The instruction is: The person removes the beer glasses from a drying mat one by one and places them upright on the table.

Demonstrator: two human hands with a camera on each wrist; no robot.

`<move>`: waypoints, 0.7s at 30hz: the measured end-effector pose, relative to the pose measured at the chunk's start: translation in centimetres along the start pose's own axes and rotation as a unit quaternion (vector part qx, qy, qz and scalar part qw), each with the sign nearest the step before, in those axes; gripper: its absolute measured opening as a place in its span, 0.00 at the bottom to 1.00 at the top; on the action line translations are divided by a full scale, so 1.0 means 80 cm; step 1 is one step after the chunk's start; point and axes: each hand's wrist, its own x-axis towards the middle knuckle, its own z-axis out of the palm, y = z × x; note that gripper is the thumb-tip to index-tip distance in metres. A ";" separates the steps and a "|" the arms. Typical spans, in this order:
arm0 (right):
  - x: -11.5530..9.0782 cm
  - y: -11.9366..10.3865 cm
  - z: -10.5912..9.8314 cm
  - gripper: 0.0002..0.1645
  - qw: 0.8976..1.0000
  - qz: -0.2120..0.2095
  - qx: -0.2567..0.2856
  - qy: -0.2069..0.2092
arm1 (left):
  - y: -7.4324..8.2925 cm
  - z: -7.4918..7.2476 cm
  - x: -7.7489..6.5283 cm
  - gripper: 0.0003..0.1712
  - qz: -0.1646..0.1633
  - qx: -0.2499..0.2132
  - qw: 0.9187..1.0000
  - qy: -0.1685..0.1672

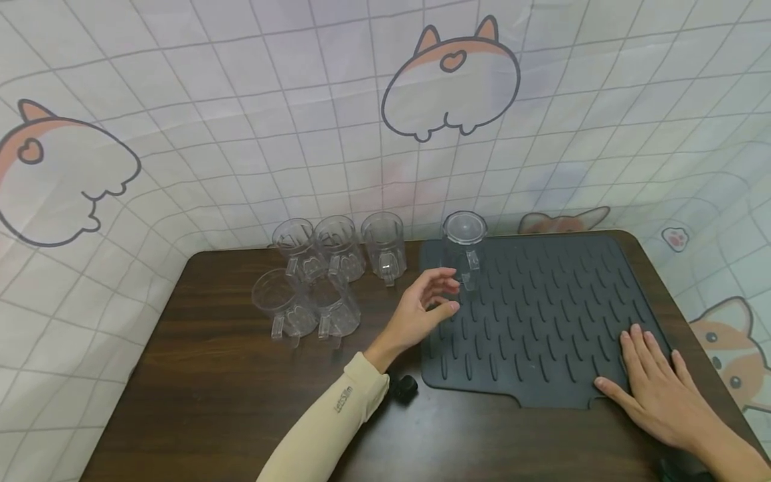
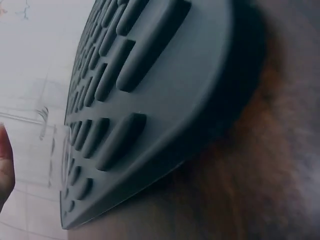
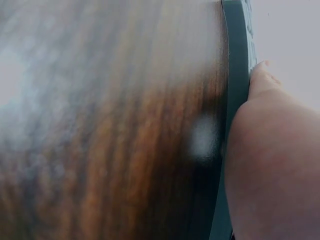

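Observation:
A clear mug (image 1: 464,231) stands on the dark ridged drying mat (image 1: 530,321), near its back left corner, and appears to be upside down. My left hand (image 1: 418,311) hovers by the mat's left edge, just in front of that mug, with fingers loosely bent and nothing in them. Only a bit of the left hand (image 2: 5,170) shows at the edge of the left wrist view. Fingers spread, my right hand (image 1: 659,395) rests flat on the mat's front right corner. The right wrist view shows the thumb side of the hand (image 3: 275,150) against the mat's edge.
Several clear mugs (image 1: 385,244) stand in two rows on the brown wooden table (image 1: 199,375), left of the mat. A small black object (image 1: 405,388) is beside the left sleeve. A cloth (image 1: 337,134) with a grid and cartoon corgis hangs behind the table.

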 end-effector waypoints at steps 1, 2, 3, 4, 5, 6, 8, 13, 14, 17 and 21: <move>0.000 0.000 0.000 0.59 1.000 0.001 0.001 -0.001 | -0.002 0.000 0.002 0.31 0.001 -0.002 1.000 -0.002; 0.000 0.000 0.000 0.59 1.000 0.001 0.002 -0.002 | -0.003 0.000 0.004 0.31 0.000 -0.002 1.000 -0.003; -0.001 0.001 0.000 0.59 1.000 0.002 0.003 -0.004 | -0.005 0.000 0.007 0.31 -0.002 -0.001 1.000 -0.003; -0.001 0.001 0.000 0.59 1.000 0.003 0.003 -0.005 | -0.007 0.001 0.009 0.32 -0.002 0.000 1.000 -0.003; -0.001 0.001 0.000 0.59 1.000 0.004 0.005 -0.007 | -0.008 0.001 0.011 0.32 -0.001 0.002 1.000 -0.004; -0.001 0.002 0.001 0.60 1.000 0.004 0.004 -0.007 | -0.010 0.002 0.013 0.32 0.001 0.005 1.000 -0.005; -0.001 0.001 0.001 0.60 1.000 0.004 0.004 -0.008 | -0.012 0.003 0.017 0.33 0.002 0.009 1.000 -0.007; -0.001 -0.002 0.001 0.59 1.000 0.000 -0.001 0.008 | -0.017 0.008 0.024 0.34 0.004 0.015 1.000 -0.001; -0.001 -0.002 0.000 0.59 1.000 -0.001 -0.002 0.010 | -0.018 0.009 0.026 0.34 0.004 0.018 1.000 0.002; -0.001 -0.002 0.000 0.59 1.000 -0.002 -0.004 0.015 | -0.020 0.011 0.031 0.33 0.002 0.030 1.000 0.006; -0.003 -0.001 0.000 0.59 1.000 0.000 -0.007 0.015 | -0.021 0.014 0.038 0.31 -0.006 0.052 0.999 0.006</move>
